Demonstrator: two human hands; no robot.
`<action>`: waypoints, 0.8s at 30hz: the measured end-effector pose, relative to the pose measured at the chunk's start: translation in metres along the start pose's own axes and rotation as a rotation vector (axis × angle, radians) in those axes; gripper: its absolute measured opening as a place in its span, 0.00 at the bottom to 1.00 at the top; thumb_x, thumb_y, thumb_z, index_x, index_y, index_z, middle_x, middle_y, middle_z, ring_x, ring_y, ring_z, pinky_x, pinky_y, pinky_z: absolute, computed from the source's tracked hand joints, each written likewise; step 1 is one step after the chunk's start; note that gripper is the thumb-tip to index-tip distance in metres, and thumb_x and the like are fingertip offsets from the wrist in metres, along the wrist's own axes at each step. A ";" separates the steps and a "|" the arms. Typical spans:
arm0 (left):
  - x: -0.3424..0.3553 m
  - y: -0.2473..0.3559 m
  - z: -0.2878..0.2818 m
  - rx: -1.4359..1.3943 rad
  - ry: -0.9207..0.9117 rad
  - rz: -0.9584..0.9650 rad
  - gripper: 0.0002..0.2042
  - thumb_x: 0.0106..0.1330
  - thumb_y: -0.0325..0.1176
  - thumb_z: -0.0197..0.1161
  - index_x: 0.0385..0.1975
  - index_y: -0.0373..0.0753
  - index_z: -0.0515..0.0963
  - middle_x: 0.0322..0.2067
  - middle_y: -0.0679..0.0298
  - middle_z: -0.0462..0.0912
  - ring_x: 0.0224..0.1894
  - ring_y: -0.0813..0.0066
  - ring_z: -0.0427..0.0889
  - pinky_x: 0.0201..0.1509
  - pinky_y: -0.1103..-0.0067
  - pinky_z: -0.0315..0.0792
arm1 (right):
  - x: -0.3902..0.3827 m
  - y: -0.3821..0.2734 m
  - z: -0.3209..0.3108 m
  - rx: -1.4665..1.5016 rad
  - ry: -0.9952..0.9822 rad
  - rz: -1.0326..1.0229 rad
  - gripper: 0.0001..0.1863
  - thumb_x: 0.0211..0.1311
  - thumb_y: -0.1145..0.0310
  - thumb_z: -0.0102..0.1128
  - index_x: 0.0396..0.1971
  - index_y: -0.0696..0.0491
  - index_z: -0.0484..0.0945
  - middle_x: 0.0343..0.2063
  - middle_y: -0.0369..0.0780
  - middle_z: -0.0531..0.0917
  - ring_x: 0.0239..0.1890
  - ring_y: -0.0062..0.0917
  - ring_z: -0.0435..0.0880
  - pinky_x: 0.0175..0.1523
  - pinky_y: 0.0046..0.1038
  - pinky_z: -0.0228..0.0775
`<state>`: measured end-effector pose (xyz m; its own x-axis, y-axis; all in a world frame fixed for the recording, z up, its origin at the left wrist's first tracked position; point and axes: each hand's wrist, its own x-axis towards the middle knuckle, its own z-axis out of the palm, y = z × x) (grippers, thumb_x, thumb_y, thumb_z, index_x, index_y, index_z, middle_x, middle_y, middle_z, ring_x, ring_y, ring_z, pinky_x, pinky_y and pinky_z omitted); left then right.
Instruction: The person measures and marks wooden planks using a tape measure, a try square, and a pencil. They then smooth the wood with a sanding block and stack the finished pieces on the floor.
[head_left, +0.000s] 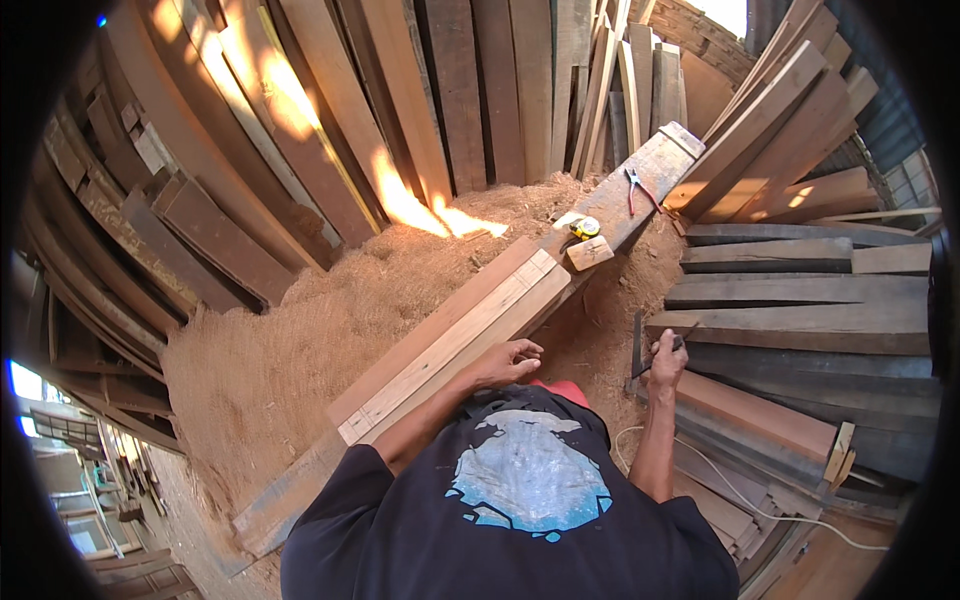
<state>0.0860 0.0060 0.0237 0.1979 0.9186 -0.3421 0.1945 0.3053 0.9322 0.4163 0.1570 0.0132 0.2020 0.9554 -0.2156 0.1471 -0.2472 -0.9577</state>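
Observation:
My left hand (505, 363) is over the near edge of a pale wooden beam (455, 345), its fingers loosely bent and apart with nothing visible in them. Pencil-like lines cross the beam near both ends. Right alongside it on the far side is a redder beam (432, 328). Off to the right, away from the beams, my right hand (664, 362) is closed around a dark L-shaped try square (637, 345). A thin dark piece pokes out beyond that fist; I cannot make out what it is.
A long plank bench (625, 195) runs diagonally under the beams. On it lie a yellow tape measure (584, 228), a small wood block (589, 254) and red-handled pliers (640, 191). Sawdust (290, 375) covers the ground. Boards lean behind; stacked timber (800, 325) and a pale cord (745, 497) are right.

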 end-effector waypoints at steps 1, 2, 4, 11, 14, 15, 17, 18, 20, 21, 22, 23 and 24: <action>0.004 0.005 0.001 0.008 -0.012 0.030 0.20 0.75 0.40 0.60 0.61 0.35 0.75 0.50 0.59 0.83 0.51 0.70 0.81 0.56 0.76 0.75 | -0.007 -0.013 0.002 0.208 -0.026 -0.041 0.13 0.76 0.59 0.55 0.33 0.52 0.77 0.23 0.33 0.75 0.27 0.20 0.74 0.35 0.27 0.71; 0.009 0.009 0.003 0.030 -0.049 0.056 0.22 0.75 0.41 0.60 0.63 0.35 0.72 0.51 0.58 0.83 0.53 0.69 0.81 0.57 0.75 0.75 | -0.014 -0.024 0.008 0.414 -0.057 -0.085 0.12 0.77 0.60 0.54 0.34 0.50 0.77 0.24 0.31 0.74 0.28 0.18 0.73 0.36 0.25 0.70; 0.014 0.014 0.007 0.067 -0.112 0.100 0.26 0.74 0.43 0.61 0.67 0.36 0.68 0.52 0.56 0.82 0.55 0.66 0.81 0.59 0.72 0.75 | -0.033 -0.054 0.025 0.666 -0.179 -0.104 0.10 0.78 0.61 0.53 0.36 0.49 0.76 0.27 0.30 0.74 0.30 0.16 0.73 0.37 0.21 0.69; 0.000 0.035 0.020 -1.108 -0.068 0.182 0.22 0.77 0.38 0.57 0.65 0.38 0.65 0.45 0.55 0.84 0.39 0.69 0.86 0.46 0.70 0.83 | -0.084 -0.097 0.110 0.692 -0.798 0.116 0.07 0.77 0.64 0.55 0.39 0.51 0.75 0.30 0.32 0.75 0.32 0.18 0.76 0.38 0.20 0.70; -0.015 0.013 0.013 -0.957 0.209 0.092 0.11 0.76 0.33 0.57 0.54 0.37 0.73 0.37 0.58 0.85 0.32 0.70 0.86 0.38 0.72 0.84 | -0.089 -0.087 0.135 0.637 -0.834 0.246 0.07 0.75 0.62 0.58 0.39 0.50 0.76 0.30 0.33 0.77 0.31 0.17 0.76 0.33 0.20 0.69; -0.024 0.006 0.013 -0.996 0.254 0.088 0.09 0.76 0.32 0.57 0.50 0.37 0.75 0.35 0.59 0.85 0.30 0.71 0.86 0.35 0.72 0.84 | -0.089 -0.087 0.139 0.542 -0.845 0.307 0.07 0.74 0.62 0.60 0.39 0.49 0.76 0.30 0.34 0.78 0.29 0.17 0.76 0.31 0.20 0.69; -0.042 0.001 0.012 -1.007 0.342 0.083 0.06 0.76 0.31 0.57 0.42 0.37 0.77 0.31 0.60 0.85 0.27 0.72 0.85 0.31 0.74 0.83 | -0.079 -0.066 0.148 0.349 -0.814 0.304 0.10 0.70 0.60 0.64 0.41 0.51 0.78 0.33 0.36 0.82 0.27 0.15 0.74 0.25 0.19 0.65; -0.048 -0.006 0.013 -0.939 0.382 0.033 0.06 0.76 0.31 0.57 0.42 0.36 0.77 0.31 0.60 0.85 0.26 0.72 0.85 0.30 0.75 0.83 | -0.071 -0.051 0.153 0.107 -0.713 0.106 0.12 0.69 0.60 0.65 0.43 0.53 0.78 0.34 0.36 0.82 0.29 0.15 0.75 0.28 0.19 0.66; -0.066 -0.026 0.011 -0.804 0.508 -0.090 0.07 0.75 0.32 0.56 0.42 0.35 0.77 0.30 0.60 0.85 0.25 0.73 0.85 0.28 0.77 0.82 | -0.078 -0.063 0.159 -0.170 -0.609 -0.187 0.19 0.65 0.63 0.67 0.47 0.61 0.77 0.35 0.40 0.81 0.37 0.22 0.78 0.44 0.28 0.74; -0.065 -0.018 0.012 -0.765 0.506 -0.092 0.08 0.74 0.32 0.57 0.42 0.33 0.78 0.29 0.60 0.85 0.23 0.73 0.84 0.26 0.78 0.81 | -0.063 -0.052 0.151 -0.252 -0.621 -0.330 0.20 0.65 0.63 0.67 0.49 0.62 0.77 0.34 0.37 0.81 0.36 0.21 0.78 0.43 0.27 0.74; -0.067 -0.011 0.011 -0.618 0.543 -0.130 0.09 0.73 0.32 0.57 0.41 0.32 0.78 0.28 0.60 0.85 0.23 0.73 0.84 0.26 0.78 0.82 | -0.063 -0.062 0.143 -0.361 -0.738 -0.368 0.22 0.64 0.64 0.67 0.53 0.61 0.76 0.34 0.40 0.80 0.37 0.26 0.79 0.45 0.31 0.74; -0.065 -0.009 0.011 -0.546 0.535 -0.169 0.09 0.71 0.32 0.57 0.38 0.32 0.79 0.27 0.59 0.85 0.23 0.73 0.84 0.26 0.78 0.82 | -0.061 -0.064 0.135 -0.522 -0.802 -0.701 0.25 0.61 0.67 0.67 0.57 0.60 0.75 0.38 0.44 0.79 0.42 0.33 0.79 0.50 0.35 0.73; -0.062 -0.012 0.013 -0.566 0.506 -0.186 0.09 0.73 0.32 0.57 0.41 0.31 0.76 0.28 0.58 0.83 0.22 0.73 0.84 0.24 0.78 0.81 | -0.081 -0.094 0.131 -0.636 -0.971 -0.632 0.28 0.56 0.72 0.66 0.59 0.59 0.74 0.45 0.49 0.76 0.49 0.40 0.76 0.57 0.38 0.70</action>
<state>0.0842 -0.0584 0.0322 -0.2787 0.8009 -0.5300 -0.3648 0.4223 0.8298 0.2594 0.1241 0.0953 -0.8014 0.5939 -0.0707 0.4387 0.5033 -0.7444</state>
